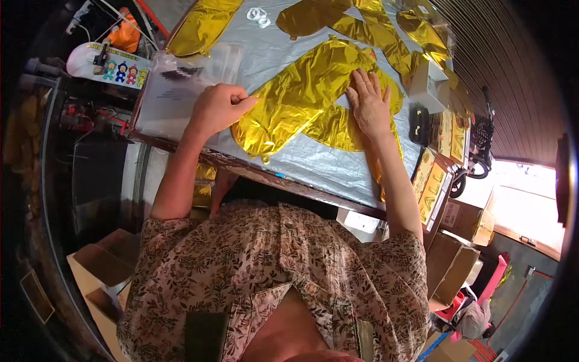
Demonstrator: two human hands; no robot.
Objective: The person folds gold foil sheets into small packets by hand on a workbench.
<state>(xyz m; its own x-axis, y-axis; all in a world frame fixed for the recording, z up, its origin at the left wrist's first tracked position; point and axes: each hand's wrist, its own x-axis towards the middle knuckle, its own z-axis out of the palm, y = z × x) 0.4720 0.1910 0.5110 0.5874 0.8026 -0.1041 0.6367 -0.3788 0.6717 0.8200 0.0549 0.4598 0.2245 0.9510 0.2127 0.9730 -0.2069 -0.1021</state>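
Note:
A flat, uninflated gold foil balloon lies crinkled across the silver-covered table in front of me. My left hand is closed, thumb and forefinger pinching the balloon's left edge. My right hand rests flat on the foil at the right side, fingers stretched out and pointing away from me. A small tab sticks out at the balloon's near end. Beside my left hand lie clear plastic sleeves.
More flat gold foil balloons spread over the far side, near a coil of white ribbon. At the right edge stand a white box, a black object and packages with gold letters. A skateboard is left of the table.

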